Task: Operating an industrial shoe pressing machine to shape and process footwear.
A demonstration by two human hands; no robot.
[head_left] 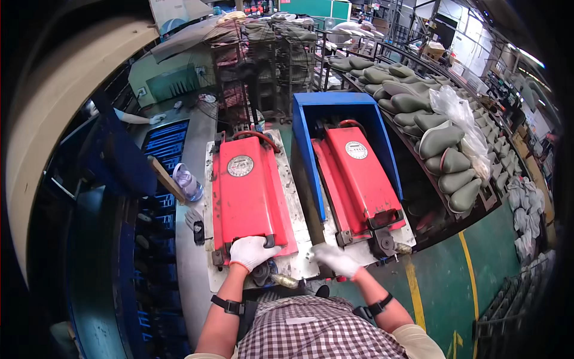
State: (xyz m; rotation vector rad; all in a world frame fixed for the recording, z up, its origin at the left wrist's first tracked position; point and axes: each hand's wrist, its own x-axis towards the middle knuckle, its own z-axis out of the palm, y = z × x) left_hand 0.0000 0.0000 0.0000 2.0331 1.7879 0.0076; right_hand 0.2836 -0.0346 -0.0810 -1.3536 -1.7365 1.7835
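Observation:
My left hand (251, 252), in a white glove, is closed over the black handle (269, 241) at the near end of a red machine cover (243, 194). This long, scuffed cover has a round label and lies on a pale metal plate (290, 206). My right hand (336, 259), gloved too, is smeared by motion above the plates, between the two red machines. No held thing shows in it. Just right of it stands the second red cover (360, 179), inside a blue metal frame (336, 99). A small latch with a yellowish grip (284, 280) sits just below my left hand.
Grey-green boot-shaped pieces (439, 140) crowd a rack at the right, with clear plastic film (457, 122) over some. A purple-tinted jug (188, 182) and a loose glove (192, 219) lie left on a metal bench (194, 269). Another person's gloved hand (157, 118) reaches in far left.

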